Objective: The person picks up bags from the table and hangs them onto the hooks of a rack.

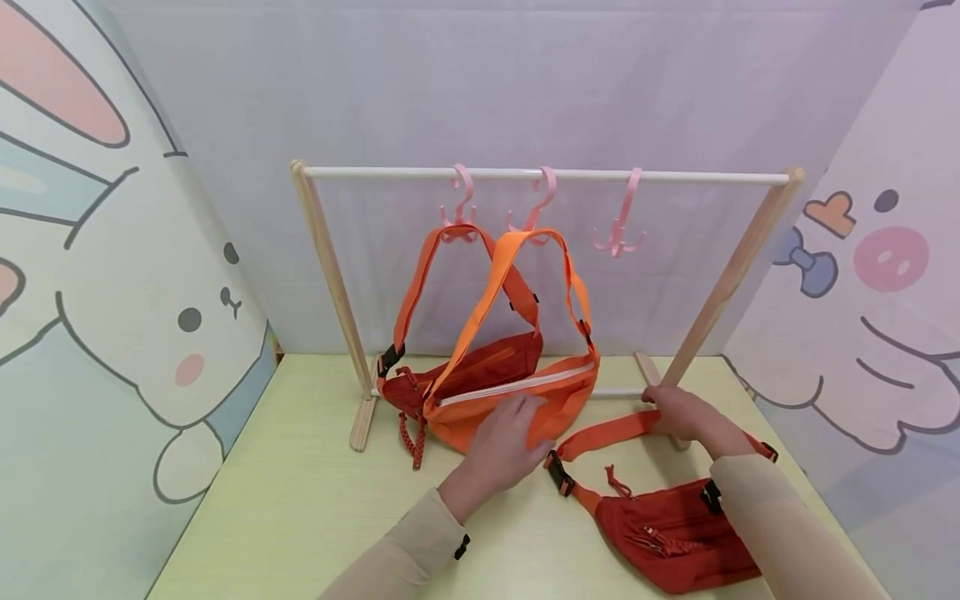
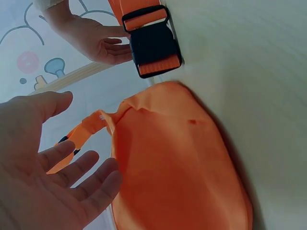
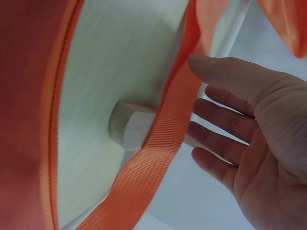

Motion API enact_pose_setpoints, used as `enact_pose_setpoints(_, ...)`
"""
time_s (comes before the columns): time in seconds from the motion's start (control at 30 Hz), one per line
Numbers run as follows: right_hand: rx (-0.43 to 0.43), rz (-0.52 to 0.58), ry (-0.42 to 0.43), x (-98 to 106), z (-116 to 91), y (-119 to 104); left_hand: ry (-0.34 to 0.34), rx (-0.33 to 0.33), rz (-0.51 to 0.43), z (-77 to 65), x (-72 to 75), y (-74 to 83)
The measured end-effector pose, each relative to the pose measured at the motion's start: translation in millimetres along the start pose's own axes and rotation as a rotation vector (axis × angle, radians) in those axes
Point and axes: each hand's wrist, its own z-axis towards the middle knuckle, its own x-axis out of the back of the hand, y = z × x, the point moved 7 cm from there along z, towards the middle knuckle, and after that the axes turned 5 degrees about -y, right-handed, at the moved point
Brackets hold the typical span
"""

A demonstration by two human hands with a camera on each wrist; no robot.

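An orange waist bag (image 1: 564, 393) with a white zip hangs by its strap from the middle pink hook hanger (image 1: 542, 200), low over the table. My left hand (image 1: 504, 443) is in front of it, with fingers loosely spread and holding nothing in the left wrist view. A dark red waist bag (image 1: 678, 533) lies at the front right, partly hidden by my right sleeve. At its orange strap (image 3: 165, 129) is my right hand (image 3: 254, 124), thumb tip on the webbing, other fingertips by its edge. Another dark red waist bag (image 1: 487, 364) hangs behind, from the left pink hanger (image 1: 459, 208).
A rack with a white rail (image 1: 375, 172) and wooden posts stands on the pale yellow table (image 1: 262, 500). A third pink hanger (image 1: 621, 218) hangs bare on the right. Walls with a cartoon rabbit (image 1: 172, 333) and pig (image 1: 862, 308) flank the table.
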Motion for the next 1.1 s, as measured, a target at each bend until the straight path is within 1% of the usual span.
enact_pose_setpoints(0.1,-0.019,0.003,-0.013,-2.7,0.9,3.4,-0.028,0.021,-0.021,2.0,-8.9,0.8)
enact_pose_setpoints(0.2,-0.021,-0.02,-0.013,-5.2,1.4,5.8,-0.047,0.035,-0.047,3.3,-16.8,0.7)
enact_pose_setpoints(0.33,-0.009,-0.084,0.005,-8.0,1.2,6.9,-0.07,0.052,-0.066,3.1,-24.8,0.7)
enact_pose_setpoints(0.43,-0.008,-0.118,0.02,-8.9,0.3,6.4,-0.073,0.05,-0.076,2.5,-28.1,0.2)
enact_pose_setpoints(0.67,-0.015,-0.119,0.022,-8.7,-1.4,4.3,-0.048,0.027,-0.089,1.3,-30.8,0.1)
enact_pose_setpoints(0.9,-0.019,-0.109,0.01,-11.4,-2.7,3.7,-0.045,0.02,-0.082,0.7,-30.7,0.1)
enact_pose_setpoints(1.1,-0.006,-0.101,0.028,-13.0,-4.6,2.0,-0.036,0.014,-0.091,0.8,-30.0,0.3)
